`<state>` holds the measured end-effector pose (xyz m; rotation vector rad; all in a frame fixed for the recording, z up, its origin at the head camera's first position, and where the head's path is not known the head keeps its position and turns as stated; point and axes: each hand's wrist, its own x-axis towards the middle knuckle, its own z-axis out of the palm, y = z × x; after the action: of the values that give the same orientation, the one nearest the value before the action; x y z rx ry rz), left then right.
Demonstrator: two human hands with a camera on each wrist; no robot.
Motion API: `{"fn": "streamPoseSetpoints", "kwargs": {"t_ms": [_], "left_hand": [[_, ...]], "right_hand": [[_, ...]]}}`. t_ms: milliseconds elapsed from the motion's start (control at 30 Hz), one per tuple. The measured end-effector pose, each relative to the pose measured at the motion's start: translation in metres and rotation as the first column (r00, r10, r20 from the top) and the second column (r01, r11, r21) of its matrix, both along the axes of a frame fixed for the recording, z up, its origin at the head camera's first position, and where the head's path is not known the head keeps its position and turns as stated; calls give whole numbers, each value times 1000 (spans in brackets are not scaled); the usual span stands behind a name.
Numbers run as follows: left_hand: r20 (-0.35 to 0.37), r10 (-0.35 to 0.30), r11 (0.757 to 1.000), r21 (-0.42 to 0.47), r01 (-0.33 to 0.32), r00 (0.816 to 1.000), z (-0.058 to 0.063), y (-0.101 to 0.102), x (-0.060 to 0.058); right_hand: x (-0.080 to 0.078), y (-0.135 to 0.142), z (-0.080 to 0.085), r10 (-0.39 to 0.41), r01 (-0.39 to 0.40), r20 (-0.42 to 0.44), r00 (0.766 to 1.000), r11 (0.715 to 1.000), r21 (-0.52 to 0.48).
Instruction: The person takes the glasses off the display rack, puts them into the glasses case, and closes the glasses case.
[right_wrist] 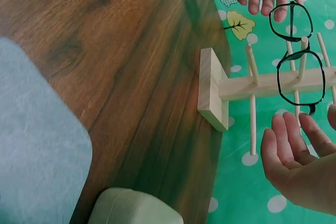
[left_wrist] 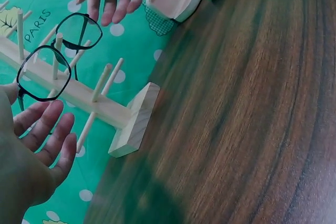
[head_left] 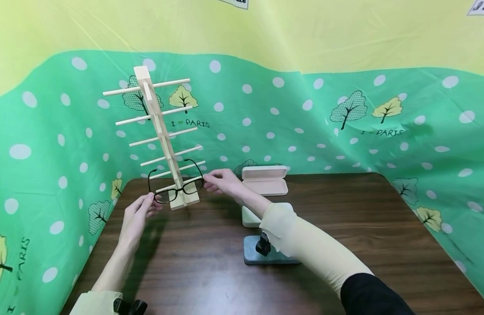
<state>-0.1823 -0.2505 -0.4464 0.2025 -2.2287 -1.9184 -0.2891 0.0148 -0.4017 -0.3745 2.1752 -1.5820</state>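
Observation:
A pair of black-framed glasses (head_left: 180, 189) is held up in front of the lower pegs of a wooden glasses rack (head_left: 159, 120), lenses toward me and temples unfolded, pointing back to the rack. My left hand (head_left: 134, 218) pinches the left end of the frame near the hinge. At the right end, the thumb and fingertips of my right hand (head_left: 225, 181) pinch the frame. Both wrist views show the remaining fingers spread loosely below the rims. Whether the frame touches a peg is unclear.
Right of the rack lies an opened pink glasses case (head_left: 265, 189). Nearer me are a pale green case (head_left: 250, 217), partly hidden by my right arm, and a blue case (head_left: 253, 250). A green patterned cloth (head_left: 304, 127) hangs behind the brown wooden table (head_left: 198, 267).

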Motion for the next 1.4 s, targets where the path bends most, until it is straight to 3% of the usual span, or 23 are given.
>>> {"fn": "streamPoseSetpoints", "kwargs": {"t_ms": [367,733,1000,1400], "left_hand": [[-27,-1,1000,7,1,1000,2,4,2],[-54,17,999,-33,-19,998,7,10,11],[-78,32,996,-76,-38,996,10,17,23],[-97,29,997,-70,-36,995,8,42,41]], "right_hand": [[5,-10,-2,-37,40,50,998,996,-75],[10,-10,0,-78,85,59,995,988,-129],[15,-5,4,-61,67,44,997,987,-148],[24,13,7,-68,67,-4,998,983,-170]]}}
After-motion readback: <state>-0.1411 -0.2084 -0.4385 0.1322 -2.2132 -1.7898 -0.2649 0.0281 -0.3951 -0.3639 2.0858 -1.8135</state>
